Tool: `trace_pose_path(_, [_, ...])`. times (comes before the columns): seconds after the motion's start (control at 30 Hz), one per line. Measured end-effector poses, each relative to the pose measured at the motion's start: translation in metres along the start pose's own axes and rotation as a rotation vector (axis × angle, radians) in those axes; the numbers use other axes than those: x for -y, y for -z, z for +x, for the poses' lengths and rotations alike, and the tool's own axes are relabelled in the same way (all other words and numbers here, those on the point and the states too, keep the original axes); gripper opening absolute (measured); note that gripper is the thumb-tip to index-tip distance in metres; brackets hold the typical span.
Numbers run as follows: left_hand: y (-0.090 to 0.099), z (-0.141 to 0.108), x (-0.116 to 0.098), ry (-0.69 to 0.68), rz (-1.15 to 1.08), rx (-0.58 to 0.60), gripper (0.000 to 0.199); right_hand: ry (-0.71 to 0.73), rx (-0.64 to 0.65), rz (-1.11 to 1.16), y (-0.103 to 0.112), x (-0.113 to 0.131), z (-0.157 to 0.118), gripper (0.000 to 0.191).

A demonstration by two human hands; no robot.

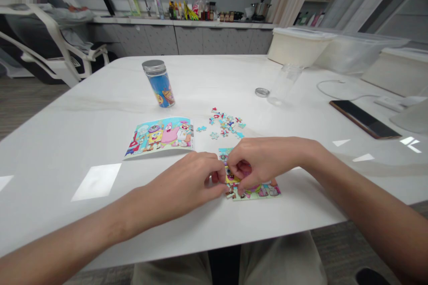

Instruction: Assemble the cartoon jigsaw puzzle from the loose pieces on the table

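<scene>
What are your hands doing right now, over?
Left hand and right hand meeting over the small colourful cardboard jigsaw puzzle. Loose blue-and-red puzzle pieces lying farther along the table.

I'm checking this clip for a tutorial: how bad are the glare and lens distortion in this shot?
In the head view, pale glare patches lie on the white table, and the wide lens stretches the left forearm and right forearm toward the frame's lower corners; the loose jigsaw pieces look small and slightly soft.
</scene>
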State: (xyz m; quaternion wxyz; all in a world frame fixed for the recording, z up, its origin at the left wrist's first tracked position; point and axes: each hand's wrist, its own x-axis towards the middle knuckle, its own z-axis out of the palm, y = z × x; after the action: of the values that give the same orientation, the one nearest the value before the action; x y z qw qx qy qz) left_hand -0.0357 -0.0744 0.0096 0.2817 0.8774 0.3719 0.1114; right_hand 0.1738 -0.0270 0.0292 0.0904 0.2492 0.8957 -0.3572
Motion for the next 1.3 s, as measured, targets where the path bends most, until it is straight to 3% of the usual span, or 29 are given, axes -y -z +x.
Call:
trace_pose_path(0.17, [0.009, -0.003, 0.004, -0.336, 0.281, -0.050, 0.006, -0.024, 0.015, 0.003, 0.000, 0.002, 0.000, 0.016])
trace_pose_path(0.27, [0.015, -0.005, 0.002, -0.572, 0.445, 0.017, 0.010, -0.006, 0.012, -0.003, 0.000, 0.001, 0.001, 0.016])
trace_pose_path(0.33, [0.017, -0.006, -0.001, -0.645, 0.487, 0.075, 0.013, 0.004, 0.007, -0.006, 0.000, 0.000, 0.001, 0.015])
trace_pose_path(0.63, [0.020, -0.007, -0.001, -0.597, 0.500, 0.167, 0.007, -0.032, 0.020, -0.001, 0.001, 0.001, 0.000, 0.013])
trace_pose_path(1.0, [0.022, -0.009, -0.003, -0.595, 0.474, 0.192, 0.023, -0.013, 0.026, 0.019, 0.001, 0.001, 0.000, 0.013])
trace_pose_path(1.3, [0.023, -0.014, -0.004, -0.560, 0.460, 0.246, 0.022, -0.017, 0.022, 0.022, 0.001, 0.001, 0.001, 0.015])
